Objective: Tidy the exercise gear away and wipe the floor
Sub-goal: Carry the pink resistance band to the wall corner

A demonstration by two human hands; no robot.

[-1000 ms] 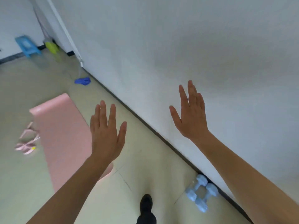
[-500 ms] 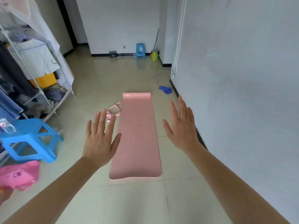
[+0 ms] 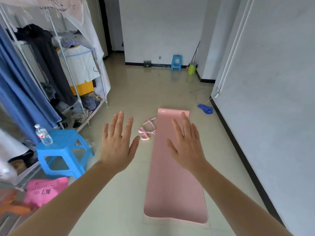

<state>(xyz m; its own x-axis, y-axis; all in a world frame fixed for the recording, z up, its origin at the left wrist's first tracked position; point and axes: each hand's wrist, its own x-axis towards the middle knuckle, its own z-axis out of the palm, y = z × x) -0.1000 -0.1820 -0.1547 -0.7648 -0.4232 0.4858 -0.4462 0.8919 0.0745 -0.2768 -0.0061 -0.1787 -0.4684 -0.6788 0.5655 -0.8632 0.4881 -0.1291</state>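
A pink exercise mat [image 3: 172,189] lies unrolled on the tiled floor, running away from me. A pink resistance band [image 3: 147,129] lies on the floor beside its far left edge. A blue cloth [image 3: 205,109] lies near the right wall's skirting. My left hand [image 3: 117,144] is held out in the air left of the mat, fingers spread, holding nothing. Above the mat's far half my right hand [image 3: 185,143] is held flat, also holding nothing.
A clothes rack [image 3: 68,79] with hanging garments lines the left side. In front of it stand a blue stool [image 3: 61,152] with a water bottle [image 3: 43,134] on it and a pink bag [image 3: 43,191]. Far back are a second blue stool [image 3: 176,63] and a green bucket [image 3: 191,68].
My view swung from the right wall and the dumbbells round to face down the room, then tipped up slightly. Both hands stayed raised and empty.
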